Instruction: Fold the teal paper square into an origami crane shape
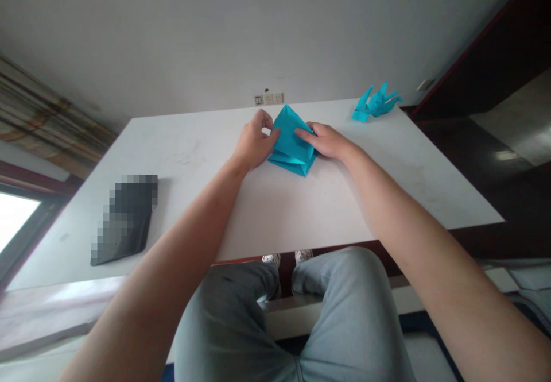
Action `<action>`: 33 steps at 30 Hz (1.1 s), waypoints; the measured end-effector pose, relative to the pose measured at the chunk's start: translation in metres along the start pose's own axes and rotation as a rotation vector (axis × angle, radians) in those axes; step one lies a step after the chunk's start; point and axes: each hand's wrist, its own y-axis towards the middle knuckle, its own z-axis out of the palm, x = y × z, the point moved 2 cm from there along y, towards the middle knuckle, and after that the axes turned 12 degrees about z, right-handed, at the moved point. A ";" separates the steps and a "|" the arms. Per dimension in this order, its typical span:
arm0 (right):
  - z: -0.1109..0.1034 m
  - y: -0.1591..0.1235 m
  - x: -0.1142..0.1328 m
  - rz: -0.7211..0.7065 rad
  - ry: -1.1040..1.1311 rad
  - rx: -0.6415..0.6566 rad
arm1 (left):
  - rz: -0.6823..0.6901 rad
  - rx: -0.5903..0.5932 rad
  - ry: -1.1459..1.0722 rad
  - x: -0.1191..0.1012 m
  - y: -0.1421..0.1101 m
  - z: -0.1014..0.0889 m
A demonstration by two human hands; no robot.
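Observation:
A partly folded sheet of turquoise paper lies on the white table in front of me, its far flap lifted into a point. My left hand pinches the paper's left edge with curled fingers. My right hand rests on the paper's right side, fingers stretched flat and pressing it down. A finished turquoise paper figure with pointed wings stands at the table's far right corner, well apart from both hands.
A dark flat object, partly blurred out, lies on the table's left side. A wall socket sits behind the far edge. My knees in light jeans are under the near edge. A window is at left.

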 end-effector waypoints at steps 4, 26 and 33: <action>0.001 0.001 -0.002 -0.004 0.034 0.006 | 0.005 0.018 -0.009 0.000 -0.001 0.001; 0.001 -0.001 0.000 -0.007 0.001 -0.001 | -0.080 -0.034 -0.055 0.010 0.002 0.002; -0.002 -0.009 0.009 0.018 0.016 0.014 | -0.084 0.065 -0.001 -0.001 0.004 -0.005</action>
